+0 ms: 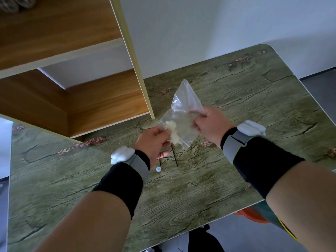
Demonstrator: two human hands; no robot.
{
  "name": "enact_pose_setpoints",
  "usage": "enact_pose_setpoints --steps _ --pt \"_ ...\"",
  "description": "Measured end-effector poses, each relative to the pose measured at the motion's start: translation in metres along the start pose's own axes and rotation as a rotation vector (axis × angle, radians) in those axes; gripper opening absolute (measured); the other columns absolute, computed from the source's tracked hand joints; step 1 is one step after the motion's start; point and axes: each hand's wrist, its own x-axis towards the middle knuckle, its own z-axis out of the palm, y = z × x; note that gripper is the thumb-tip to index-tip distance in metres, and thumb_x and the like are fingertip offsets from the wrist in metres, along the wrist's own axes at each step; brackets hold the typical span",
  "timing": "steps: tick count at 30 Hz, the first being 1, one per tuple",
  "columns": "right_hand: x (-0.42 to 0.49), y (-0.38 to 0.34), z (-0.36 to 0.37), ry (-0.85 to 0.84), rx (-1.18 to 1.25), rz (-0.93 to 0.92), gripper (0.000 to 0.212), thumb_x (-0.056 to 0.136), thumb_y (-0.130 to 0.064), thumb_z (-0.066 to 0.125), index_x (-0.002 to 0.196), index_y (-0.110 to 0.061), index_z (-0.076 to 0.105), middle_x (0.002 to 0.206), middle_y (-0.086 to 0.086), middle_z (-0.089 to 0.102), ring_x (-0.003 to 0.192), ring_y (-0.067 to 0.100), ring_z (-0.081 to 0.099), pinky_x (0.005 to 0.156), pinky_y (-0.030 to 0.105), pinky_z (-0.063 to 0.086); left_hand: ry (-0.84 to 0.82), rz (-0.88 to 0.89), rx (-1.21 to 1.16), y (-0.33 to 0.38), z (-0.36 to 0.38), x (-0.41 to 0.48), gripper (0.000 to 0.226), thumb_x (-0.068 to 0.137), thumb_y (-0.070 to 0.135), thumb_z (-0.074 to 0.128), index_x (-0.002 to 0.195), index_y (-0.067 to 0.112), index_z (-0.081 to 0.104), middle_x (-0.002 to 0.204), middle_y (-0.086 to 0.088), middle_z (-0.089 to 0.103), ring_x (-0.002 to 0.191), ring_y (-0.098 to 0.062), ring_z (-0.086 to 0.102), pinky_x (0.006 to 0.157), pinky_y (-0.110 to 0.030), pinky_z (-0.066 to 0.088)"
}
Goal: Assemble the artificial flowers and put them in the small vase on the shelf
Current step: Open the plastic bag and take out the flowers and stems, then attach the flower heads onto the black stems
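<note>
Both hands hold a clear plastic bag (183,104) above the table. My left hand (154,142) pinches the bag's lower left corner, where a cream white artificial flower head (172,130) sits. My right hand (209,124) grips the bag's right edge. Two thin black stems (175,157) stick out below my left hand, over the table; whether the hand holds them I cannot tell. A small clear cap (158,169) lies on the table near my left wrist. The small vase is not in view.
The table (254,106) has a green wood-grain cover with pink flower prints. A wooden shelf unit (81,99) stands at the table's back left, its white-edged side panel close to the bag. An orange object (251,215) shows below the table's right edge.
</note>
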Motion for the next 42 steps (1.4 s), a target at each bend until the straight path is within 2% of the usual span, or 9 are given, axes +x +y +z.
enact_pose_setpoints --steps 10,13,17,20,23,27,34,38,42 --pt "0.016 0.028 -0.009 0.175 0.016 0.152 0.018 0.090 -0.013 0.051 0.105 -0.016 0.060 0.084 0.000 0.076 0.067 0.023 0.068 0.055 0.037 0.054 0.124 0.212 0.705 -0.026 -0.010 0.012 0.015 0.088 0.031 0.064 0.081 0.018 0.069 0.076 -0.004 0.071 0.064 -0.016 0.062 0.058 -0.022 0.048" --pt "0.018 0.036 -0.015 0.255 0.057 0.192 0.016 0.091 -0.017 0.051 0.104 -0.020 0.060 0.085 0.001 0.076 0.073 0.028 0.070 0.069 0.049 0.059 0.115 0.248 0.943 -0.031 -0.007 0.018 0.018 0.090 0.034 0.058 0.100 0.023 0.068 0.090 0.006 0.071 0.074 -0.013 0.065 0.063 -0.020 0.044" --pt "0.021 0.045 -0.030 0.394 0.123 0.248 0.013 0.093 -0.022 0.049 0.092 -0.019 0.062 0.085 0.004 0.076 0.069 0.022 0.070 0.067 0.043 0.059 0.103 0.240 1.057 -0.035 -0.006 0.025 0.026 0.091 0.041 0.055 0.113 0.030 0.063 0.107 0.007 0.068 0.087 -0.016 0.066 0.072 -0.023 0.047" --pt "0.023 0.054 -0.041 0.465 0.001 0.408 0.040 0.083 -0.050 0.057 0.094 -0.012 0.065 0.081 0.010 0.074 0.071 0.030 0.073 0.072 0.051 0.062 0.099 0.197 1.110 -0.034 -0.009 0.025 0.036 0.091 0.047 0.055 0.124 0.034 0.057 0.111 0.008 0.066 0.090 -0.017 0.065 0.075 -0.025 0.048" --pt "0.017 0.063 -0.043 0.373 -0.280 0.547 0.053 0.088 -0.050 0.055 0.073 0.000 0.062 0.081 0.019 0.073 0.080 0.038 0.071 0.079 0.052 0.060 0.151 0.180 1.083 -0.032 -0.013 0.022 0.035 0.091 0.045 0.055 0.124 0.033 0.059 0.107 0.011 0.065 0.087 -0.014 0.063 0.072 -0.023 0.046" --pt "0.007 0.067 -0.034 0.326 -0.380 0.504 0.023 0.085 -0.030 0.059 0.085 -0.007 0.057 0.102 0.020 0.070 0.088 0.036 0.067 0.083 0.047 0.058 0.223 0.180 1.041 -0.033 -0.023 0.017 0.023 0.092 0.044 0.053 0.108 0.032 0.063 0.098 0.010 0.069 0.078 -0.011 0.061 0.068 -0.025 0.050" --pt "0.009 0.060 0.012 0.201 -0.551 0.456 0.031 0.087 -0.023 0.058 0.060 -0.011 0.048 0.054 0.005 0.048 0.049 0.025 0.046 0.051 0.028 0.034 0.152 0.226 1.111 -0.038 -0.027 0.016 0.036 0.089 0.043 0.060 0.118 0.021 0.060 0.103 0.003 0.065 0.094 -0.021 0.062 0.082 -0.033 0.052" --pt "0.014 0.056 0.038 0.117 -0.599 0.352 0.033 0.086 -0.027 0.055 0.058 -0.015 0.045 0.047 0.002 0.045 0.041 0.021 0.041 0.045 0.024 0.030 0.091 0.263 1.181 -0.044 -0.017 0.026 0.053 0.083 0.050 0.062 0.131 0.033 0.048 0.123 -0.005 0.055 0.109 -0.029 0.054 0.089 -0.042 0.051" --pt "0.021 0.051 0.058 0.056 -0.658 0.303 0.041 0.094 -0.017 0.050 0.055 -0.014 0.039 0.049 0.001 0.037 0.042 0.018 0.032 0.043 0.025 0.022 0.074 0.206 1.210 -0.046 -0.012 0.040 0.037 0.089 0.043 0.056 0.125 0.034 0.052 0.120 -0.009 0.049 0.105 -0.035 0.055 0.083 -0.044 0.055"
